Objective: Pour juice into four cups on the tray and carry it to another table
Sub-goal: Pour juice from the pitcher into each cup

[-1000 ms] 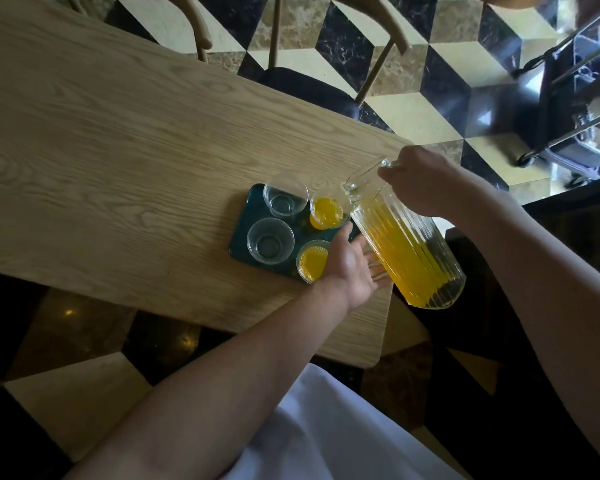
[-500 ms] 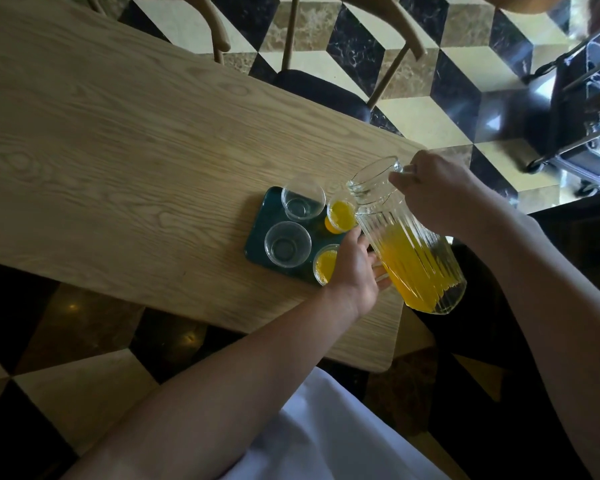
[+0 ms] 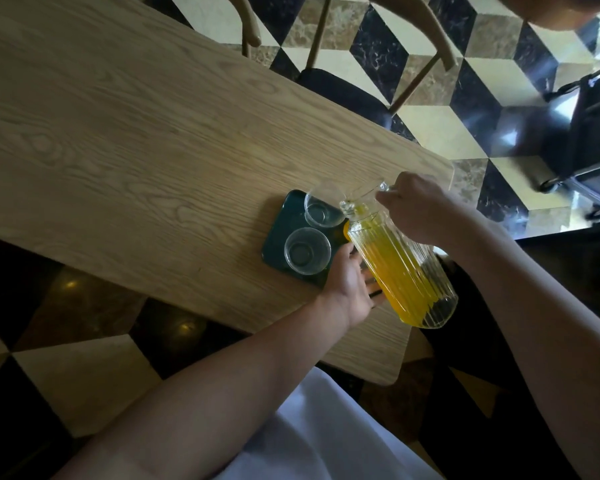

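A dark green tray (image 3: 277, 237) lies near the wooden table's right end. On its left half stand two empty clear cups, the far cup (image 3: 321, 212) and the near cup (image 3: 306, 251). A ribbed glass jug (image 3: 404, 271) of orange juice leans over the tray's right half, its spout beside the far cup's rim. My right hand (image 3: 420, 209) grips the jug's handle at the top. My left hand (image 3: 350, 282) presses against the jug's lower side, fingers under it. The jug and my left hand hide the filled cups; only an orange sliver (image 3: 345, 231) shows.
The tray sits close to the near edge and right corner of the wooden table (image 3: 118, 150). A wooden chair with a dark seat (image 3: 343, 88) stands at the far side. A dark wheeled trolley (image 3: 589, 133) is on the tiled floor at right.
The jug has swung left and tipped further, so its spout now reaches the far empty cup. The two juice-filled cups have gone out of sight behind it.
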